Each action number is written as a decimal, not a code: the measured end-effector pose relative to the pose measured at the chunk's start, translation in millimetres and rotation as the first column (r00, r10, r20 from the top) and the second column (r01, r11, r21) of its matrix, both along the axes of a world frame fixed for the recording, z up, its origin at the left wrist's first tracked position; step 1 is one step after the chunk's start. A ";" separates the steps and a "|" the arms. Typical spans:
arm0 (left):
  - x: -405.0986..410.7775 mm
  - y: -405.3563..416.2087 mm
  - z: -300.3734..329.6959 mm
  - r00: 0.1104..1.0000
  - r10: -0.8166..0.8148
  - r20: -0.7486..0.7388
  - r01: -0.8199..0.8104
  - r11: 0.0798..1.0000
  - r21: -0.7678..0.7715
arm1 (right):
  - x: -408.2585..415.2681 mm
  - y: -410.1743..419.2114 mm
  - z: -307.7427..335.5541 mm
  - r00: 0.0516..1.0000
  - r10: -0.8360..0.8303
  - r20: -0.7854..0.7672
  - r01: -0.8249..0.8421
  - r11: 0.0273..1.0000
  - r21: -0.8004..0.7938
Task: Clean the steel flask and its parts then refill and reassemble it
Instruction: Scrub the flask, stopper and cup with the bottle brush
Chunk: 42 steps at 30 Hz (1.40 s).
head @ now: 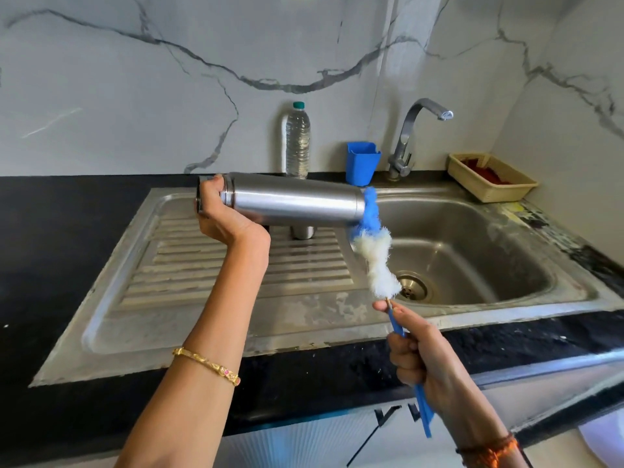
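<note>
The steel flask (290, 202) lies almost level in the air above the sink's draining board. My left hand (219, 211) grips it at its left end. My right hand (415, 352) holds the blue handle of a bottle brush (374, 255). The brush's blue tip touches the flask's right end, and its white bristles hang below, over the basin. A small steel part (303, 231), perhaps the flask's cap, stands on the draining board behind the flask, mostly hidden.
The steel sink (506, 238) has its basin and drain on the right, with the tap (415, 136) behind it. A plastic water bottle (297, 140), a blue cup (361, 163) and a beige basket (489, 177) stand along the marble wall on the black counter (50, 265).
</note>
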<state>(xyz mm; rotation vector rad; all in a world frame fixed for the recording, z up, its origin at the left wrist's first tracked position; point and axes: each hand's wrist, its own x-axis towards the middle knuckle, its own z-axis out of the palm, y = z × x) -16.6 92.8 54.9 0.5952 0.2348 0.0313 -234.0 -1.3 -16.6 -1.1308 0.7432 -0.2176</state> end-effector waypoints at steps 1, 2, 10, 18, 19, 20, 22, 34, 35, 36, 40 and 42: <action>4.7 1.2 0.7 1.000 0.002 -0.006 -0.002 1.000 0.010 | -2.9 1.0 1.9 1.000 0.006 -0.006 -0.006 1.000 -0.004; 10.5 3.2 1.2 1.000 0.003 -0.009 -0.002 1.000 0.025 | -7.2 1.9 3.0 1.000 0.012 -0.011 -0.012 1.000 0.003; 26.6 1.9 -9.9 0.999 -0.030 -0.028 0.030 1.000 0.006 | 21.3 2.8 -0.5 1.000 0.002 0.005 -0.002 1.000 0.010; 52.0 -9.0 -11.3 0.993 -0.079 0.089 0.076 0.997 0.033 | 33.1 -4.3 -4.7 0.995 -0.080 0.054 0.073 0.990 0.117; 49.3 -13.9 -8.6 0.990 -0.090 0.112 0.088 0.996 0.021 | 39.5 -6.4 -4.6 0.994 -0.090 0.057 0.082 0.988 0.128; 47.9 -18.9 -6.5 0.986 -0.093 0.136 0.094 0.996 0.004 | 42.6 -8.3 -6.0 0.994 -0.093 0.050 0.085 0.986 0.141; 49.0 -26.2 -6.5 0.982 -0.080 0.173 0.083 0.997 -0.008 | 35.8 -9.1 -12.3 0.998 -0.070 0.007 0.068 0.986 0.154; 13.2 -86.1 -16.9 0.959 -0.051 0.279 0.071 0.996 -0.059 | 20.7 -106.8 -22.1 0.991 0.067 -0.112 -0.046 0.983 0.176; 9.5 -89.5 -16.3 0.958 -0.031 0.283 0.045 0.998 -0.040 | 17.5 -108.9 -23.7 0.981 0.133 -0.144 -0.110 0.981 0.162; 6.0 -92.7 -14.9 0.957 -0.011 0.291 0.013 1.000 -0.006 | 12.1 -109.9 -24.8 0.963 0.208 -0.173 -0.186 0.973 0.135; -4.7 -102.6 2.6 0.918 0.032 0.395 -0.111 0.978 0.179 | 3.1 -120.5 -14.9 0.898 0.382 -0.217 -0.408 0.909 -0.090; -7.8 -99.3 10.8 0.904 0.057 0.423 -0.184 0.947 0.264 | 6.1 -131.3 -12.5 0.876 0.409 -0.254 -0.467 0.849 -0.246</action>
